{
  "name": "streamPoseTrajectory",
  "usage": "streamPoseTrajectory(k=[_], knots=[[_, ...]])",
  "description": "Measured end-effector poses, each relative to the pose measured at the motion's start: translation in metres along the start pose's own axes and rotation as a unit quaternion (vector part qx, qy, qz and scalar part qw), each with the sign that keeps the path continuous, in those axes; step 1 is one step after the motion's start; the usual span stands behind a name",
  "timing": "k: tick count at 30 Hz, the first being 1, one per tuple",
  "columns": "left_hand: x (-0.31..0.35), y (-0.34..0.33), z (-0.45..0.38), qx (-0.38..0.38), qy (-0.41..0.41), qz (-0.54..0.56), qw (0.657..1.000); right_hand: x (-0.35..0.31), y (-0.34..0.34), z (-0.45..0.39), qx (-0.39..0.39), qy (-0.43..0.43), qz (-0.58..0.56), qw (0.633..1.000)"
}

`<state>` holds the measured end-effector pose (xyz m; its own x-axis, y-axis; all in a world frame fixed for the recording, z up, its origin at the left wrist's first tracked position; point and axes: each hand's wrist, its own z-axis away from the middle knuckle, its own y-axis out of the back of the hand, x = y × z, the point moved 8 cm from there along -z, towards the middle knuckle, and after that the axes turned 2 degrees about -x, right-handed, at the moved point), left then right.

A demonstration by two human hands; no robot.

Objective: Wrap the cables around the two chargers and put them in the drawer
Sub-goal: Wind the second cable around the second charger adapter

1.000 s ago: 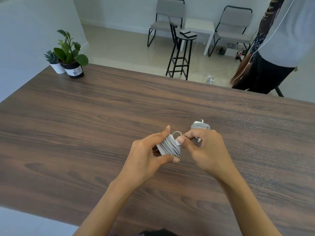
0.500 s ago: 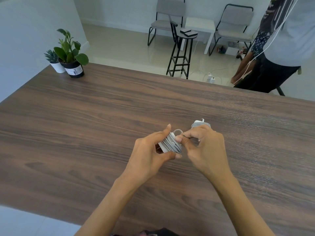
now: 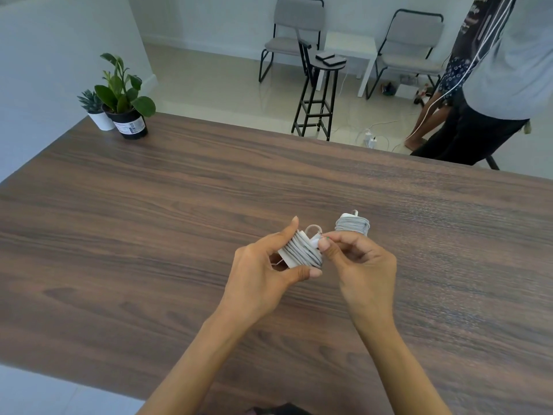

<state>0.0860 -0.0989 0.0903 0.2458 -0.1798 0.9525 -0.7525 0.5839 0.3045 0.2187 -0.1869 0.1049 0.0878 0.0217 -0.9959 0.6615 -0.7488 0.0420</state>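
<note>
My left hand (image 3: pixel 263 271) grips a white charger (image 3: pixel 300 251) above the table, its grey cable wound around it in several turns. My right hand (image 3: pixel 359 265) pinches the loose cable end (image 3: pixel 318 241) at the charger's right side, where a small loop of cable (image 3: pixel 312 227) sticks up. A second white charger (image 3: pixel 353 224), fully wound with its cable, stands on the wooden table (image 3: pixel 149 220) just beyond my right hand. No drawer is in view.
Two potted plants (image 3: pixel 122 97) stand at the table's far left corner. Beyond the far edge are a black stool (image 3: pixel 317 94), two chairs and a person (image 3: pixel 490 76) standing at the far right, with cables on the floor.
The right hand has shifted slightly, its fingertips now pinching the cable end at the charger's side. The second charger shows more fully behind it.
</note>
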Motion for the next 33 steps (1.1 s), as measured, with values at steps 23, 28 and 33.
streamPoseTrajectory(k=[23, 28, 33], knots=[[0.011, 0.006, -0.001, -0.023, -0.003, -0.038, 0.999, -0.007, -0.008, 0.009, -0.054, 0.134, 0.037, 0.989], [0.014, 0.008, -0.002, -0.022, -0.011, -0.05, 0.998, -0.001, -0.013, 0.006, -0.096, 0.119, 0.002, 0.988], [0.014, 0.009, -0.002, -0.024, -0.012, -0.053, 0.998, 0.003, -0.015, 0.004, -0.142, 0.112, 0.009, 0.983]])
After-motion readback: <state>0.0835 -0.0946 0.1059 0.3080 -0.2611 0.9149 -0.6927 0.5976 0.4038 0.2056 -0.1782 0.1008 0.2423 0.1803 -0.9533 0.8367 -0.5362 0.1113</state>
